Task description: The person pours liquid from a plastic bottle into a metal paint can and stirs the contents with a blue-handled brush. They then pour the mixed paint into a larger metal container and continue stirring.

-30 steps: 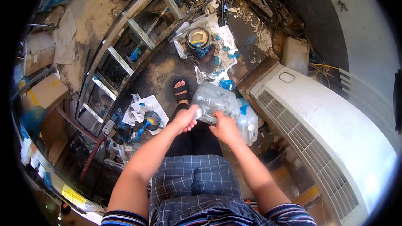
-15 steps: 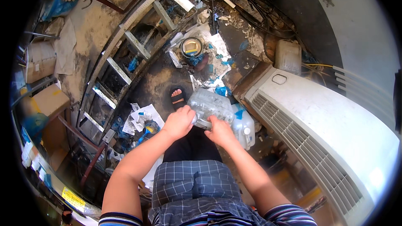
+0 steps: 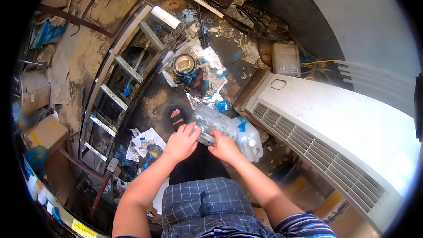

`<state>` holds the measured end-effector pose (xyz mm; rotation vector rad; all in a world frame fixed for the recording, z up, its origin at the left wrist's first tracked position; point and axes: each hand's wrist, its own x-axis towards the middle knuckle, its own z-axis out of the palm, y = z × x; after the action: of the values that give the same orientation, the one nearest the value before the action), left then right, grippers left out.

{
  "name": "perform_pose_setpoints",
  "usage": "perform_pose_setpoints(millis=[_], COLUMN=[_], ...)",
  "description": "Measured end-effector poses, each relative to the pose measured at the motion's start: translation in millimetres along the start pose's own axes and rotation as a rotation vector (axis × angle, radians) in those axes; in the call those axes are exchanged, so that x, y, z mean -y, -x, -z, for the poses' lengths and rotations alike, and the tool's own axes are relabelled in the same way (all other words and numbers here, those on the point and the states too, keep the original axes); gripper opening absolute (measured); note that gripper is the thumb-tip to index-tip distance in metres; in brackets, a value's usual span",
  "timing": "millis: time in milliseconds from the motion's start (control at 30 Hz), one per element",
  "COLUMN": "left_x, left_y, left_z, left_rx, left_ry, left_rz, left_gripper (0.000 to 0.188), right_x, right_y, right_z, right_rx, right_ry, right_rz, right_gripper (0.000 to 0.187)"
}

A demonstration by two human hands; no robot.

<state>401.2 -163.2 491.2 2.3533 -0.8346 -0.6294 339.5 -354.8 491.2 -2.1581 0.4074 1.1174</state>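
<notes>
A grimy translucent plastic jug is in front of my body, above my dark trousers, tilted on its side. My left hand is closed at its near left corner, where the cap was visible; the fingers now cover that spot. My right hand grips the near edge by the handle, thumb on top. A second translucent jug with a white cap and a patch of blue tape stands just right of the held one, partly behind it.
A white slatted air-conditioner unit lies along the right. At the left is a metal ladder. An open can sits among torn paper and blue scraps ahead. Another dirty jug stands by cables; cardboard boxes are far left.
The whole view has shifted, so the surroundings appear farther left. My left fingers have moved over the jug's cap area, and the jug looks tipped slightly differently. Both hands stay on it.
</notes>
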Motion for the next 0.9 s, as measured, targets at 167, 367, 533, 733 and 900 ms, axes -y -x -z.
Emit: perform_pose_setpoints(millis=[167, 367, 533, 733, 900], left_x=[30, 67, 77, 47, 19], left_y=[-17, -33, 19, 87, 131], left_z=[-4, -13, -52, -83, -104], left_rx=[0.205, -0.128, -0.101, -0.001, 0.104], left_ry=[0.183, 1.087, 1.094, 0.955, 0.815], left_rz=[0.198, 1.009, 0.965, 0.973, 1.045], left_gripper=[0.035, 0.038, 0.033, 0.035, 0.038], right_x=[-1, -8, -17, -6, -7], right_y=[1, -21, -64, -142, -209], right_z=[3, 1, -4, -11, 7], right_rx=[-0.035, -0.112, -0.197, -0.246, -0.189], right_ry=[0.016, 0.054, 0.085, 0.238, 0.318], right_rz=[0.026, 0.224, 0.238, 0.069, 0.038], right_gripper=[0.069, 0.071, 0.06, 0.057, 0.06])
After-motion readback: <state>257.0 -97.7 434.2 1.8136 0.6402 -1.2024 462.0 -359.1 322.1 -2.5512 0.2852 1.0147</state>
